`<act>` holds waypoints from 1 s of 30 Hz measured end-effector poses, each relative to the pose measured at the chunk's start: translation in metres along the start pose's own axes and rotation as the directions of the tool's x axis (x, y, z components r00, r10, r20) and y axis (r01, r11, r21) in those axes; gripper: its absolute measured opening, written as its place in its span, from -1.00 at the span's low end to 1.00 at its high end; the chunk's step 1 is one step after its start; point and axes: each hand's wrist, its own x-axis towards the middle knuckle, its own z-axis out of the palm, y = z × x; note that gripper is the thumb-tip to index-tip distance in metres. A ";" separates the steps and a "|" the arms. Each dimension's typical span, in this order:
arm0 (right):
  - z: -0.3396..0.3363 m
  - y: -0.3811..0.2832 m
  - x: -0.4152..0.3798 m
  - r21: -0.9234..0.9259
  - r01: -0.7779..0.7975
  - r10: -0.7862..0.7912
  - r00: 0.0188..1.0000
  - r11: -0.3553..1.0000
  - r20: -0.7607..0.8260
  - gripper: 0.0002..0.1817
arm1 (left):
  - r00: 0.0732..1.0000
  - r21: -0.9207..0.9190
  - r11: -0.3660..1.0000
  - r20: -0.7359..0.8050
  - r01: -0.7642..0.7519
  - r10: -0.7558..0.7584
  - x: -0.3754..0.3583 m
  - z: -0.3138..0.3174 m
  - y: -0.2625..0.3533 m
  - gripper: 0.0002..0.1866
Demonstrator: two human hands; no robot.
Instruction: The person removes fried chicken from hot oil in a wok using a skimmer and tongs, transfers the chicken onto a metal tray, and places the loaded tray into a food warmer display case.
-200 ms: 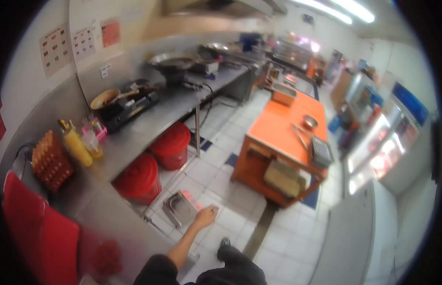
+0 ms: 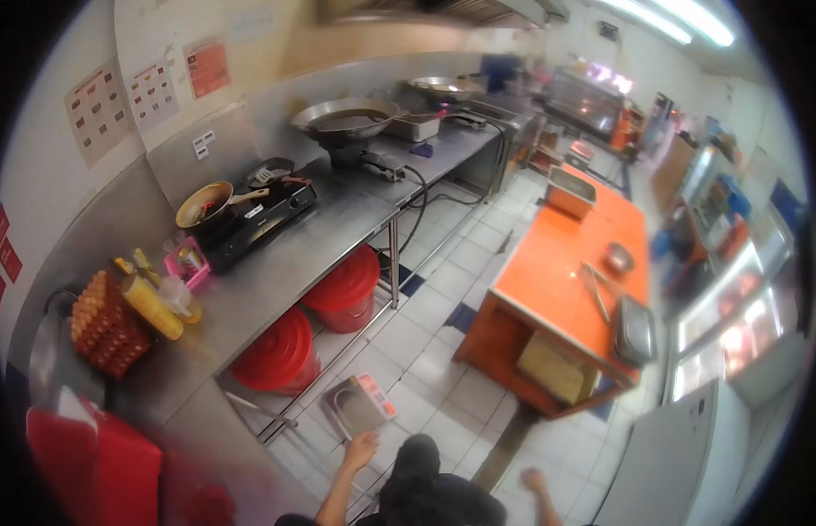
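Observation:
My left hand [image 2: 362,449] hangs at the lower middle of the head view with its fingers curled in. No object shows in it. Just beyond, a digital weighing scale [image 2: 359,408] with an orange control panel overlaps the fingertips in this view. My right hand [image 2: 535,480], small and slightly blurred, is down at the lower right over the tiled floor. Its fingers look folded, and nothing shows in them. My dark-clothed leg [image 2: 417,460] is between the two hands.
Along the left runs a steel counter [image 2: 290,230] with a pan [image 2: 206,206], a wok [image 2: 345,117] and stacked egg trays [image 2: 117,324]. Red lidded buckets [image 2: 281,351] stand beneath. An orange table [image 2: 557,263] is ahead right; a pale cabinet [image 2: 658,460] stands nearer.
The view has shifted, so the counter and orange table sit further right. My left hand is now lower and nearer my body. My right hand has come into view at the lower right.

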 end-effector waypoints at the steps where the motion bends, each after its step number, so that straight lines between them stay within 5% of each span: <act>1: -0.048 -0.111 0.030 -0.026 -0.032 0.034 0.997 0.999 0.071 -0.64 | 0.995 0.016 0.995 -0.030 0.095 -0.094 0.011 -0.006 -0.041 -0.76; 3: -0.070 -0.213 0.149 0.034 0.342 -0.343 0.937 0.939 0.060 -0.71 | 0.966 0.013 0.968 -0.071 0.249 -0.247 0.050 -0.009 -0.044 -0.77; 5: -0.097 -0.391 0.176 0.386 0.226 -0.256 0.966 0.894 0.027 -0.74 | 0.952 0.017 0.954 -0.077 0.298 -0.296 0.107 -0.017 -0.018 -0.77; 7: -0.100 -0.479 0.231 0.408 0.314 -0.357 0.934 0.857 0.030 -0.78 | 0.970 0.168 0.958 -0.114 0.231 -0.214 0.200 -0.011 -0.041 -0.75; 8: -0.096 -0.512 0.258 0.420 0.385 -0.445 0.894 0.822 0.051 -0.80 | 0.972 0.182 0.958 -0.116 0.222 -0.203 0.246 -0.009 -0.004 -0.75; 10: -0.067 -0.550 0.309 0.457 0.416 -0.468 0.884 0.786 0.001 -0.81 | 0.994 0.188 0.977 -0.061 0.099 -0.089 0.344 0.007 0.132 -0.70; 12: -0.067 -0.598 0.346 0.474 0.432 -0.472 0.881 0.767 -0.038 -0.82 | 0.958 0.580 0.781 -0.002 -0.232 0.286 0.473 0.024 0.185 -0.71; 13: -0.070 -0.620 0.348 0.438 0.418 -0.444 0.895 0.795 -0.048 -0.83 | 0.979 0.274 0.942 -0.006 -0.196 0.206 0.544 0.037 0.206 -0.75; 14: -0.070 -0.638 0.355 0.410 0.401 -0.412 0.909 0.819 -0.066 -0.84 | 0.988 0.229 0.962 0.016 -0.152 0.152 0.560 0.050 0.325 -0.77; 15: -0.066 -0.647 0.376 0.431 0.390 -0.394 0.915 0.814 -0.084 -0.84 | 0.964 0.069 0.962 0.061 -0.264 0.260 0.607 0.067 0.376 -0.77; 17: -0.063 -0.653 0.425 0.578 0.173 -0.184 0.982 0.798 -0.040 -0.85 | 0.934 0.183 0.924 0.190 -0.337 0.303 0.704 0.098 0.475 -0.78; 21: -0.108 -0.723 0.533 0.386 0.308 -0.225 0.943 0.870 -0.246 -0.85 | 0.838 0.155 0.835 0.254 -0.527 0.482 0.876 0.148 0.617 -0.75; 25: -0.137 -0.781 0.712 0.351 0.406 -0.297 0.898 0.844 -0.326 -0.81 | 0.802 0.132 0.794 0.180 -0.594 0.570 1.018 0.173 0.708 -0.77; 26: -0.152 -0.813 0.751 0.474 0.319 -0.233 0.944 0.821 -0.232 -0.81 | 0.805 0.093 0.803 0.152 -0.589 0.573 1.047 0.175 0.724 -0.77; 30: -0.214 -0.953 0.889 0.157 0.546 -0.525 0.836 0.823 -0.159 -0.81 | 0.857 0.027 0.857 0.032 -0.515 0.515 1.169 0.166 0.772 -0.79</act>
